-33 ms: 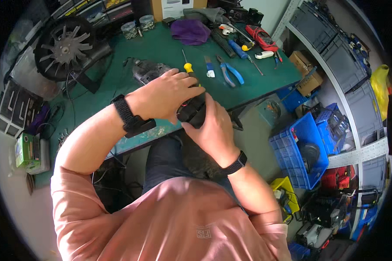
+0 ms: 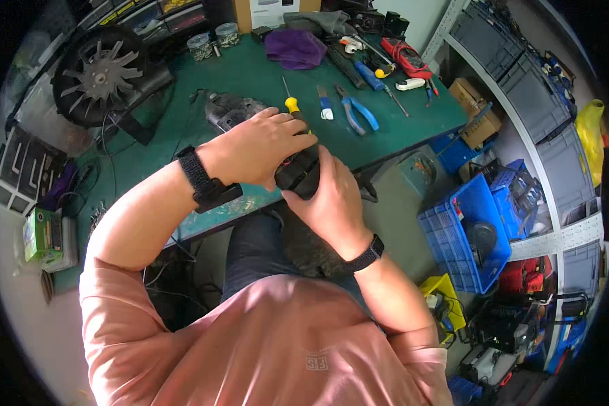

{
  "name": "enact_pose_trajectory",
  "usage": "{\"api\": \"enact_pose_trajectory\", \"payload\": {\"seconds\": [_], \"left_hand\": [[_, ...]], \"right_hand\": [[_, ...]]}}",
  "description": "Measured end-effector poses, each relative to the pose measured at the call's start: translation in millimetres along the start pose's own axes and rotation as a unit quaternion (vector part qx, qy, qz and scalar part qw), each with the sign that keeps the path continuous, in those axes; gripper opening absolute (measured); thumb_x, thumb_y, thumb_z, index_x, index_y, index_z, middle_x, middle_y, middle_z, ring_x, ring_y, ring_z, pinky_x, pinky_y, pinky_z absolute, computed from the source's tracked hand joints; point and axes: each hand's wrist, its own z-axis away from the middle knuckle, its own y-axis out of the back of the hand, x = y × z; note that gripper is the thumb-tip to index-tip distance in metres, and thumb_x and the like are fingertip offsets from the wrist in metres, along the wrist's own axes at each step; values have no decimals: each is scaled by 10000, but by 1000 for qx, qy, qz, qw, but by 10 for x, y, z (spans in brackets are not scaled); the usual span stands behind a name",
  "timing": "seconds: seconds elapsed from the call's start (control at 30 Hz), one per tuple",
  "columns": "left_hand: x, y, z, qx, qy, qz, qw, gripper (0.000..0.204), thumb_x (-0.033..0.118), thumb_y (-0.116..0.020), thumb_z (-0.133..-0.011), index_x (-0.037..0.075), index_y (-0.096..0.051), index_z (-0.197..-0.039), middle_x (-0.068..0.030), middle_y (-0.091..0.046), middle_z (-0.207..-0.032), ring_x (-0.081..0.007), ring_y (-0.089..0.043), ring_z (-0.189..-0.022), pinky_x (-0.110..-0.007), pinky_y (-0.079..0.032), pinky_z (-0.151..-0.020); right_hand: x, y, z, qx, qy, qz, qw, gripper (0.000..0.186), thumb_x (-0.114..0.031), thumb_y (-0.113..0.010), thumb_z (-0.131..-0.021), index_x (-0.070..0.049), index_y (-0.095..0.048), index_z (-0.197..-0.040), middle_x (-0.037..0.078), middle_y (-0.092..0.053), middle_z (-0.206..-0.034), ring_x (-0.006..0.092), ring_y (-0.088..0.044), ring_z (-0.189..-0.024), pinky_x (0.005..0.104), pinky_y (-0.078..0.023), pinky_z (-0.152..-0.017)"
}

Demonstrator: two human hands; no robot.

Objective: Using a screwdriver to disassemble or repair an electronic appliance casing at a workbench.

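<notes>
Both my hands close around a black, blocky object [image 2: 300, 177] at the front edge of the green workbench [image 2: 176, 128]. Its exact kind is hidden by my fingers; a small reddish spot shows on its upper left. My left hand [image 2: 267, 145] lies over its top and left side, fingers bent across it. From the right, my right hand [image 2: 331, 199] grips it between thumb and fingers. Just beyond my left fingers lies a yellow-handled screwdriver [image 2: 291, 105]. A dark, scuffed tool housing [image 2: 229, 111] rests behind my left hand, partly covered by it.
Blue-handled pliers [image 2: 360, 115], a scraper [image 2: 325, 105] and a blue screwdriver [image 2: 369, 76] lie farther back. A purple cloth [image 2: 295, 49] and red multimeter [image 2: 406, 59] sit behind them. A large fan wheel [image 2: 101, 76] stands at left. Blue crates [image 2: 446, 247] stand right of the bench.
</notes>
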Motion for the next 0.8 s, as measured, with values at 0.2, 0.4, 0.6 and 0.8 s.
{"api": "enact_pose_trajectory", "payload": {"seconds": [0.2,0.4,0.6,0.8], "left_hand": [[-129,-116,-11,32,-20,34,999,785,181,-830,-488,65,-562,-1217,-150,-563,-1205,-341,-527,-1150,-428,-387,-1028],[-137,-129,1,59,-39,25,997,767,174,-829,-501,66,-568,-1214,-150,-569,-1206,-339,-536,-1146,-419,-395,-1028],[-123,-108,16,68,-45,37,996,751,196,-821,-526,63,-560,-1217,-163,-553,-1211,-353,-513,-1158,-445,-377,-1043],[0,-116,140,84,-27,-5,996,765,222,-818,-533,59,-548,-1230,-165,-543,-1205,-354,-501,-1179,-492,-351,-1067]], "right_hand": [[102,40,80,15,13,-40,999,708,-193,-838,-599,28,-469,-1161,211,-573,-1013,390,-587,-932,449,-496,-804],[168,65,187,2,-16,-82,997,750,-181,-866,-567,12,-476,-1179,216,-566,-1116,393,-578,-1030,425,-491,-891],[229,-44,297,56,-4,-115,992,796,-164,-889,-533,5,-475,-1192,220,-557,-1155,393,-562,-1075,434,-468,-936],[193,-107,337,109,-14,-149,983,841,-180,-899,-521,-13,-455,-1215,213,-547,-1148,383,-553,-1072,446,-453,-943]]}}
